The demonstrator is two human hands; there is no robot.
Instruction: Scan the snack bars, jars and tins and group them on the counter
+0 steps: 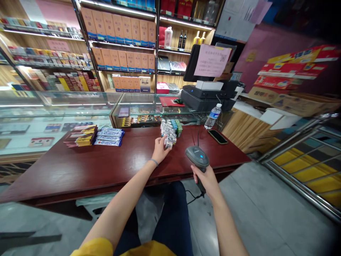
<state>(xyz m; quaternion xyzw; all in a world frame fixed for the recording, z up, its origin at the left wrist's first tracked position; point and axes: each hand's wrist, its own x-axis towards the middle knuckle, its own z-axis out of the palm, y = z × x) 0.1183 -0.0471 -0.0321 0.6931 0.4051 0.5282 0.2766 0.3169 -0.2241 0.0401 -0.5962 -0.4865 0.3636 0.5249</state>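
Note:
A grey barcode scanner (pixel 197 156) is in my right hand (pixel 208 179), which is wrapped round its handle above the table's front edge. The scanner's cable hangs below. My left hand (pixel 160 150) reaches over the dark red table (pixel 128 156) to the near end of a group of small clear-capped bottles (pixel 167 132). Its fingers touch the nearest bottle (pixel 168 143); they look closed on it. Small blue and green packs (pixel 177 125) stand right behind and beside these bottles.
To the left lie blue-white wrapped bars (pixel 109 136) and brown-yellow packets (pixel 82 136). A water bottle (pixel 213 116) and a phone (pixel 217 136) are at the right. Behind stand a glass display case (pixel 144 103) and a till with a screen (pixel 205 64). A metal railing (pixel 301 167) is far right.

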